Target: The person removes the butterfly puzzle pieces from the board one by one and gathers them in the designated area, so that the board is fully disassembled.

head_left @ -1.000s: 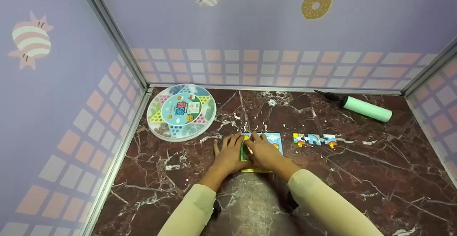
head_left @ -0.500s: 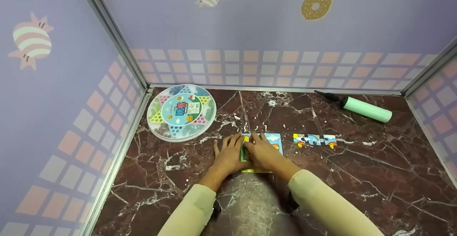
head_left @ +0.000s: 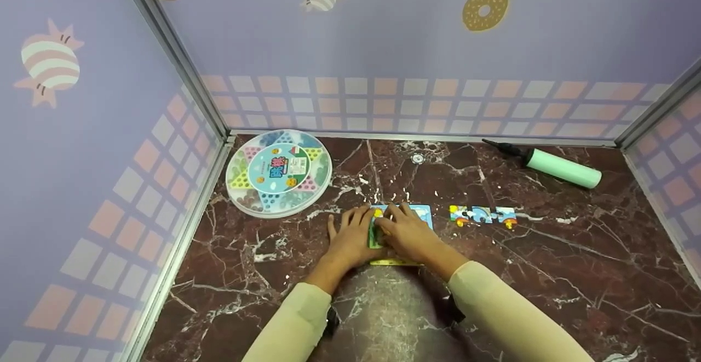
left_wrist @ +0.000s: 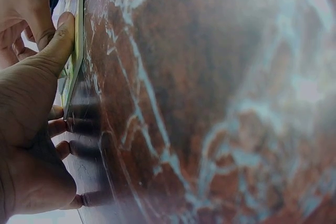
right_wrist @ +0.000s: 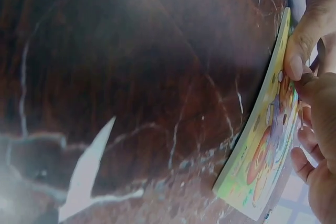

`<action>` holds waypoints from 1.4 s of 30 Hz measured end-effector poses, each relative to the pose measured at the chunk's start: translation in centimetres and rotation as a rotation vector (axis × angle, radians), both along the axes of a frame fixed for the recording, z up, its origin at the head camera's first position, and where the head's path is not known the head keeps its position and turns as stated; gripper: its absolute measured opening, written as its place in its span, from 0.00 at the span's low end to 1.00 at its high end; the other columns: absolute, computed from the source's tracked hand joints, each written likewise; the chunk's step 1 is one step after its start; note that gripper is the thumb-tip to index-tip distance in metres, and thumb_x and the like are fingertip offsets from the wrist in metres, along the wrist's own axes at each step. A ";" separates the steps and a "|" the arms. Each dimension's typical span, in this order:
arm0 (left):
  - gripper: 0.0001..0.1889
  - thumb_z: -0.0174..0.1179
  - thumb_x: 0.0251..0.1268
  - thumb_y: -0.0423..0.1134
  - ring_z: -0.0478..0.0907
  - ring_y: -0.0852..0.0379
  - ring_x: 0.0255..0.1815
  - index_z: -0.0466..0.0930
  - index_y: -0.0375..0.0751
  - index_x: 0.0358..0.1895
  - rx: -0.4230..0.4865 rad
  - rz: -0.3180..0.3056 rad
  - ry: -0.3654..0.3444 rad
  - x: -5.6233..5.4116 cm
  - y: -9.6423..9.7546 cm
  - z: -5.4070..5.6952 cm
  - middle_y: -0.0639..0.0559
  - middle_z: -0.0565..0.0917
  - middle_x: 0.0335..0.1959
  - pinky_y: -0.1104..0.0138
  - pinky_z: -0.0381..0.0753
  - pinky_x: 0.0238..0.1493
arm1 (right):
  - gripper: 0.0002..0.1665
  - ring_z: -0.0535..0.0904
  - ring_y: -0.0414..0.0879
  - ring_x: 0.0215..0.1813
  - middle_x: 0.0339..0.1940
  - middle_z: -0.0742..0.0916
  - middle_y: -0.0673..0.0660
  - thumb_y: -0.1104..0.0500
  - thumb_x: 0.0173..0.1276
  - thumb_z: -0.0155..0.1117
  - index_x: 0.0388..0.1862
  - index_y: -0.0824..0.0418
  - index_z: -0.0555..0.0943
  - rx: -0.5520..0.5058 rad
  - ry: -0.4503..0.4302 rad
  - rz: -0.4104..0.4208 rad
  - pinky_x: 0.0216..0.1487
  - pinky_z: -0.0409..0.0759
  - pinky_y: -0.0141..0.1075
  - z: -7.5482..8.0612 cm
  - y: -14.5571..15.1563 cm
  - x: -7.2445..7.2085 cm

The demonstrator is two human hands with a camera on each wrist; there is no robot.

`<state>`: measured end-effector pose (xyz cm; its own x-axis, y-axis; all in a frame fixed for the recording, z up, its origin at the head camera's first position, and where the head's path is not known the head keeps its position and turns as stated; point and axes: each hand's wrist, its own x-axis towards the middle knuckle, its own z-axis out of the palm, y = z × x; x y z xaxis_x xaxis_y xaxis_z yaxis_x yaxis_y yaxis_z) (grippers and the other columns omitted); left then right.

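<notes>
While the left hand [head_left: 353, 240] braces the puzzle board [right_wrist: 262, 158], fingers extended, the right hand [head_left: 412, 237] bends over it, grip indeterminable; assembly appears incomplete, three loose pieces [head_left: 482, 214] lying to its right.

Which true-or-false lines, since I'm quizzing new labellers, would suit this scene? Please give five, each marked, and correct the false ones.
1. The Chinese checkers set has a round case. True.
2. The mint-green hand pump lies to the left of the Chinese checkers set. False: it lies to the right of it.
3. The left grip touches the jigsaw board. True.
4. The right grip is holding the hand pump. False: it is over the jigsaw board, well apart from the pump.
5. Three jigsaw pieces lie in a row to the right of the jigsaw board. True.
</notes>
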<state>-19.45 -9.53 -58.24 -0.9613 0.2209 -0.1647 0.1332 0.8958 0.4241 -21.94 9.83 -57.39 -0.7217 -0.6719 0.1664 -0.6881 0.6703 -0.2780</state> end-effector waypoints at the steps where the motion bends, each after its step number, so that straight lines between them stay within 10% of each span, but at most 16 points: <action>1: 0.61 0.74 0.57 0.77 0.53 0.43 0.92 0.58 0.55 0.90 0.001 0.001 0.000 0.0 0.0 0.0 0.53 0.60 0.91 0.25 0.40 0.87 | 0.20 0.79 0.71 0.67 0.62 0.84 0.65 0.57 0.77 0.74 0.65 0.56 0.86 -0.010 0.005 0.003 0.68 0.85 0.63 0.0 0.2 0.0; 17: 0.65 0.76 0.54 0.77 0.50 0.41 0.93 0.57 0.51 0.91 0.014 -0.006 -0.026 -0.5 -0.1 -0.7 0.50 0.57 0.92 0.25 0.36 0.87 | 0.29 0.75 0.56 0.59 0.61 0.81 0.60 0.51 0.76 0.75 0.73 0.54 0.82 -0.041 -0.032 -0.040 0.56 0.85 0.54 0.4 4.4 -0.3; 42: 0.64 0.75 0.54 0.78 0.52 0.42 0.92 0.58 0.54 0.90 0.015 -0.010 0.011 -0.2 0.0 -0.3 0.53 0.58 0.92 0.25 0.39 0.87 | 0.18 0.75 0.59 0.55 0.54 0.86 0.58 0.48 0.67 0.80 0.52 0.52 0.90 -0.021 0.274 -0.048 0.57 0.75 0.67 -0.2 12.0 0.2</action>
<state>-19.63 -9.57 -58.57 -0.9609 0.2325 -0.1503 0.1467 0.8880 0.4358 -21.75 21.86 -57.56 -0.6791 -0.6320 0.3734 -0.7068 0.7003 -0.1002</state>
